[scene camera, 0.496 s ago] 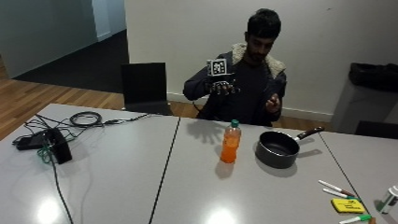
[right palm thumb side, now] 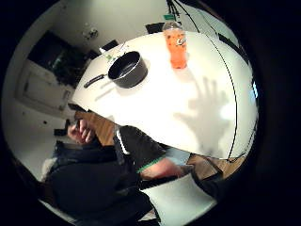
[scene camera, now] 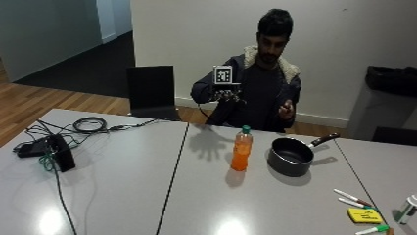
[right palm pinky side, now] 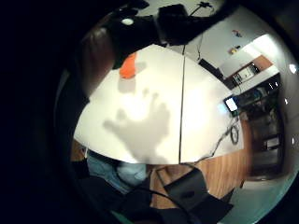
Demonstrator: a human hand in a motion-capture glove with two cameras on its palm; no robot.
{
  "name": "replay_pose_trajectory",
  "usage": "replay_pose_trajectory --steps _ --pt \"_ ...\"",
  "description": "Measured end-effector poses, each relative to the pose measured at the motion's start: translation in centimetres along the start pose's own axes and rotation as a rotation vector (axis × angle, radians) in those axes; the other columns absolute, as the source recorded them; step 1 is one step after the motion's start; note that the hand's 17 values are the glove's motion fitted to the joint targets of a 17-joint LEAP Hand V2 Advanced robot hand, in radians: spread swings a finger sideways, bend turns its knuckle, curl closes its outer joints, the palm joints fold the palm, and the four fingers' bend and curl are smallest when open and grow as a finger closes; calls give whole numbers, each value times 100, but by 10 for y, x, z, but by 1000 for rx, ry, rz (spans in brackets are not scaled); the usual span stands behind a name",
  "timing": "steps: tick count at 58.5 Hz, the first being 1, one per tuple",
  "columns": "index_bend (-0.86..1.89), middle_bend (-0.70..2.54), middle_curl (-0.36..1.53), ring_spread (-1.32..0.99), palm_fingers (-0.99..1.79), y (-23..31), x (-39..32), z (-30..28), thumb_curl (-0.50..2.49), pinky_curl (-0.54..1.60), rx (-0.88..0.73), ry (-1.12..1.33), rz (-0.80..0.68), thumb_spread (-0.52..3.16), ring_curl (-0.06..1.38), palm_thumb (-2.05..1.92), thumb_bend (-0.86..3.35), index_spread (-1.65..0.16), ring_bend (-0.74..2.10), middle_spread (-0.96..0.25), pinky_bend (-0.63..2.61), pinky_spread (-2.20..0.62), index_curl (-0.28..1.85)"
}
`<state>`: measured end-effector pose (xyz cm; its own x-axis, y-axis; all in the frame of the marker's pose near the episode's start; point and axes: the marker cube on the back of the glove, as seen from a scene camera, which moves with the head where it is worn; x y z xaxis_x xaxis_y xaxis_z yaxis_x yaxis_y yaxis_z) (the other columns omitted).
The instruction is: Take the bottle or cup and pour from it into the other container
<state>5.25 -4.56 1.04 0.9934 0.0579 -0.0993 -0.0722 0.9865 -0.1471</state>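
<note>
Gloved right hand (scene camera: 227, 95) is hovering at upper centre of the outside view, well above the white tabletop (scene camera: 130, 196), fingers spread and holding nothing; its splayed shadow is falling on the tabletop. Clear plastic bottle of orange liquid with green cap (scene camera: 241, 149) is standing upright at centre frame, just beside the black saucepan with a long handle (scene camera: 291, 156) to its right. Likely risks: tall bottle tipping on approach; cap appears on, so pouring would be blocked. Saucepan's contents are hard to make out. Bare hand (scene camera: 285, 108) is idling near the chest.
</note>
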Motion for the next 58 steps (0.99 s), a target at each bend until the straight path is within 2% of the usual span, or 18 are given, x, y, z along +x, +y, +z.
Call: replay_pose_trajectory --steps 3,8,11,15,18,21,26,31,34,39,51,58 --pt "11 21 27 19 34 -19 11 7 26 28 10 -39 19 96 18 28 -3 -39 17 0 66 34 22" --pt "11 20 28 20 27 -60 25 22 27 29 164 -118 120 94 19 27 -3 -39 19 2 71 34 20" --pt "11 20 28 20 25 -77 33 33 28 30 152 -183 120 92 19 28 -3 -39 19 4 74 35 20" --pt "10 20 29 21 21 -112 41 53 30 31 221 -284 204 90 20 30 -2 -37 19 6 78 35 19" --pt "10 19 29 22 18 -118 48 70 31 32 131 -378 100 89 20 32 -2 -36 20 8 80 35 19" --pt "11 19 29 23 17 -135 50 89 31 32 143 -475 54 88 21 34 -2 -33 20 10 82 35 19" --pt "10 19 30 23 13 -161 44 121 32 33 192 -637 101 87 22 37 -2 -29 22 13 86 35 18" --pt "10 19 30 25 11 -165 32 147 33 34 68 -843 62 85 23 40 -3 -26 23 16 90 35 18" --pt "10 19 30 25 11 -183 23 155 34 34 10 -957 102 84 24 42 -2 -25 25 17 92 35 17" --pt "11 20 31 25 14 -210 13 165 35 34 -13 -1046 110 82 25 46 -2 -23 29 18 94 34 17" --pt "12 27 33 17 47 -219 -1 191 39 30 18 -1254 67 78 30 66 0 -25 47 6 86 29 18" --pt "15 36 36 0 83 -225 -2 191 44 26 18 -1294 91 74 32 87 5 -30 55 -12 71 23 22"
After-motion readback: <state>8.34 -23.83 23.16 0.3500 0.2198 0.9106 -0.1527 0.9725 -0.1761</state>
